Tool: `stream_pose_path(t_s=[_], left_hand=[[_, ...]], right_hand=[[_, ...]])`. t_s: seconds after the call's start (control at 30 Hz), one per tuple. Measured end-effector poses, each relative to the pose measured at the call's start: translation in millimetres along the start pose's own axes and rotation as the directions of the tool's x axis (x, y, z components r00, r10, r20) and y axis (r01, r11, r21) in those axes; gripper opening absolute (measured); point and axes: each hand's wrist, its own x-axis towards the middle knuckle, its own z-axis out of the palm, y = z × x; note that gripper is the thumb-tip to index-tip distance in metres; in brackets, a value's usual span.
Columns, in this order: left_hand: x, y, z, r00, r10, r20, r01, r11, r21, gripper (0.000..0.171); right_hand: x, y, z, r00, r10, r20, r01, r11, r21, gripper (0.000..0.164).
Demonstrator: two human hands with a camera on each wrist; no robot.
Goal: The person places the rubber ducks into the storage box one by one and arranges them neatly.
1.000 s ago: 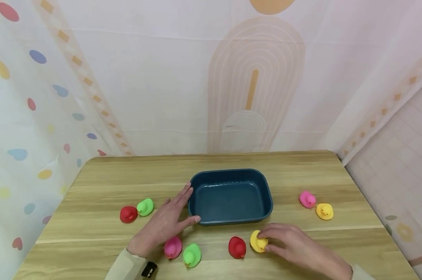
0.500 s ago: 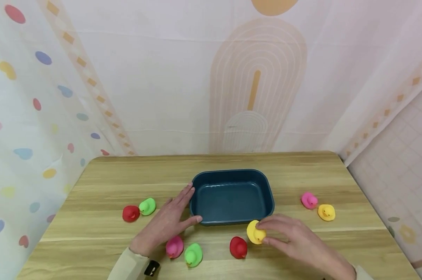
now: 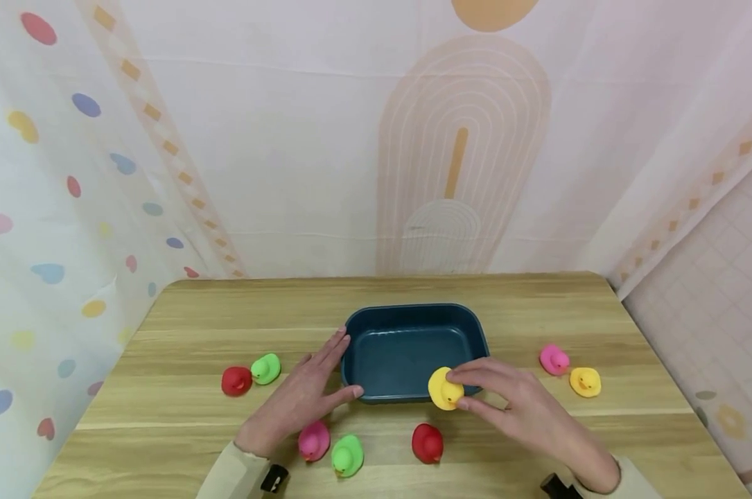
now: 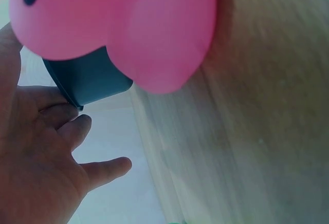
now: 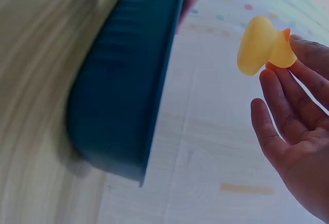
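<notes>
A yellow rubber duck (image 3: 446,389) is pinched between the thumb and fingers of my right hand (image 3: 516,405), raised at the near right rim of a dark teal tray (image 3: 413,399). In the right wrist view the duck (image 5: 259,47) is off the table, beside the tray's outer wall (image 5: 121,85). My left hand (image 3: 301,398) rests with spread, fairly straight fingers against the tray's left side, thumb at its near left corner. Beneath the left wrist stands a pink duck (image 3: 314,441), large in the left wrist view, where the left hand (image 4: 41,147) touches the tray's rim.
A green duck (image 3: 347,455) and a red duck (image 3: 427,443) stand in front of the tray. To the left are a red duck (image 3: 236,381) and a green duck (image 3: 266,369); to the right, a pink duck (image 3: 554,360) and a yellow duck (image 3: 585,382). A patterned curtain (image 3: 301,152) hangs behind the table.
My right hand has lifted the yellow duck from beside the front red duck and carried it forward and slightly left to the tray's near rim. The left hand stays at the tray.
</notes>
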Motion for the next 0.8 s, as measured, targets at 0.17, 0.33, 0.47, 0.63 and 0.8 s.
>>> stream_pose_path(t_s=[0.17, 0.33, 0.47, 0.63, 0.8], left_hand=[[-0.2, 0.5, 0.0, 1.000, 0.000, -0.002, 0.000, 1.000, 0.000, 0.095], [-0.2, 1.4, -0.1, 1.000, -0.004, -0.003, 0.004, 1.000, -0.003, 0.094], [-0.2, 1.4, 0.0, 1.000, -0.003, 0.000, 0.003, 1.000, -0.007, 0.093], [-0.4, 0.9, -0.2, 1.000, -0.005, 0.005, 0.005, 1.000, -0.009, 0.095], [-0.8, 0.7, 0.0, 1.000, -0.012, 0.007, 0.012, 1.000, -0.005, 0.095]], right_hand=[[14, -1, 2, 1.000, 0.020, 0.008, -0.020, 1.000, 0.007, 0.029], [29, 2, 4, 0.999, 0.034, 0.026, -0.034, 0.999, 0.016, 0.031], [40, 5, 6, 0.997, 0.051, 0.050, -0.052, 0.998, 0.024, 0.030], [55, 9, 7, 0.995, 0.061, 0.081, -0.065, 0.997, 0.046, 0.030], [71, 14, 9, 0.996, 0.010, 0.091, -0.014, 0.999, 0.041, 0.031]])
